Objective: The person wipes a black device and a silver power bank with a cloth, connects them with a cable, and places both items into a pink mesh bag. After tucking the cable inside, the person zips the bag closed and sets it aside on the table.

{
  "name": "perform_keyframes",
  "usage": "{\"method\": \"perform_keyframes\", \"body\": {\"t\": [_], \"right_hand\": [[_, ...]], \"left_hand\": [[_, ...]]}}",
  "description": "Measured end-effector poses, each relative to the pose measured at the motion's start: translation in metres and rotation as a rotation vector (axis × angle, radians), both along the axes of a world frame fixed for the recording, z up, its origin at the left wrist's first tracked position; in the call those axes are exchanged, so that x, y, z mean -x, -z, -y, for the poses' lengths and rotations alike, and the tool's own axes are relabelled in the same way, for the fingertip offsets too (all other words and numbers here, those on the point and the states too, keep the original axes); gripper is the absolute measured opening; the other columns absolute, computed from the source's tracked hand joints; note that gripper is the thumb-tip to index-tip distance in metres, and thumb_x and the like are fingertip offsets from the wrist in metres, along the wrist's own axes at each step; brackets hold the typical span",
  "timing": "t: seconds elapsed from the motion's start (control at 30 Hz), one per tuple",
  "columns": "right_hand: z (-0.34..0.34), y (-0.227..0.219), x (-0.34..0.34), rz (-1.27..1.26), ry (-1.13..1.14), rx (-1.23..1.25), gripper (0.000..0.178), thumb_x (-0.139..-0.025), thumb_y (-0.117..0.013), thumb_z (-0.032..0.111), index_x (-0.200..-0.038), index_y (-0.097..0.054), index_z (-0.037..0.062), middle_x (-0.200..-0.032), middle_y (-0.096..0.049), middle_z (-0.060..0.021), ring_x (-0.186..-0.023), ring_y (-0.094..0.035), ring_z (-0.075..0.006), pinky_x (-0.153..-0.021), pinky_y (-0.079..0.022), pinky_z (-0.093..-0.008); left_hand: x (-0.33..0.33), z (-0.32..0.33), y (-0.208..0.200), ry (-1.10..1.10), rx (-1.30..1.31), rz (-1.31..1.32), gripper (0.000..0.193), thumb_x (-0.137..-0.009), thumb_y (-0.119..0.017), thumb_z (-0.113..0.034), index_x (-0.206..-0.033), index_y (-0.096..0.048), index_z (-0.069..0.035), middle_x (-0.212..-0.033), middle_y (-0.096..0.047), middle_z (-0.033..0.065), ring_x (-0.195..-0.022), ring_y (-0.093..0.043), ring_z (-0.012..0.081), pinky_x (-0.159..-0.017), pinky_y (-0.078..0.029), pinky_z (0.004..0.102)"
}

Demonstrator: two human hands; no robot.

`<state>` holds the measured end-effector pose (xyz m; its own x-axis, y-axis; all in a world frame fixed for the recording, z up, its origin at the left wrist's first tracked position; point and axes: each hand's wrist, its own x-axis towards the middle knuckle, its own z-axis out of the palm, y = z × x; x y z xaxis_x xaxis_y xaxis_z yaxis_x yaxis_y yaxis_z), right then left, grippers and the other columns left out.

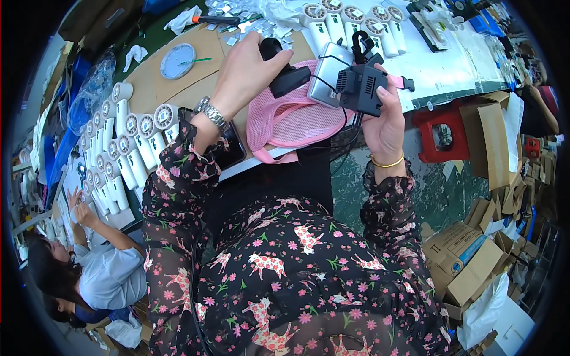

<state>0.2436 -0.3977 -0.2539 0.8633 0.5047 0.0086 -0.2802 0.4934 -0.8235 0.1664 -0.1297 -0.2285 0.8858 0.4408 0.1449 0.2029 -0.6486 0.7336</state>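
My left hand (246, 71) is closed around a black handheld device (289, 81) with a rounded knob end, a thin cable near it. In my right hand (386, 121) is a black vented box (361, 88), with black cables trailing down from it. Between the hands a pink mesh pouch (303, 124) lies at the table's near edge, below the left-hand device. A silver rectangular slab (331, 74), perhaps a power bank, rests on the pouch with a thin black cable across it. A black buckle (408, 83) on a pink strap shows beside my right hand.
White handheld fans (133, 151) stand in rows at the left; more fans (353, 29) lie at the back. A round white lid (177, 61) sits on cardboard. A red stool (442, 136) and cardboard boxes (469, 261) are at right. A co-worker (107, 261) sits at left.
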Motion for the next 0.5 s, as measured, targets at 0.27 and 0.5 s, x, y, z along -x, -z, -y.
{"method": "perform_keyframes", "body": {"t": [0.27, 0.5], "right_hand": [[0.003, -0.010, -0.019, -0.119, -0.014, -0.002, 0.046, -0.100, -0.058, 0.025, -0.138, -0.051, 0.0012, -0.125, -0.068, -0.0146, -0.108, -0.071, -0.0244, -0.092, -0.061, -0.0399], [0.006, -0.016, -0.022, -0.220, -0.107, 0.057, 0.040, -0.102, -0.054, 0.031, -0.128, -0.060, 0.0004, -0.114, -0.073, -0.0128, -0.098, -0.074, -0.0244, -0.085, -0.064, -0.0404]], "left_hand": [[0.008, -0.010, -0.003, -0.012, 0.324, -0.110, 0.050, -0.087, -0.072, -0.037, -0.106, -0.064, 0.008, -0.091, -0.071, 0.0171, -0.085, -0.071, 0.0248, -0.073, -0.056, 0.0373], [0.027, 0.024, -0.005, 0.078, 0.697, -0.136, 0.038, -0.097, -0.066, -0.031, -0.122, -0.059, -0.003, -0.099, -0.064, 0.0033, -0.084, -0.064, 0.0077, -0.061, -0.054, 0.0250]]}}
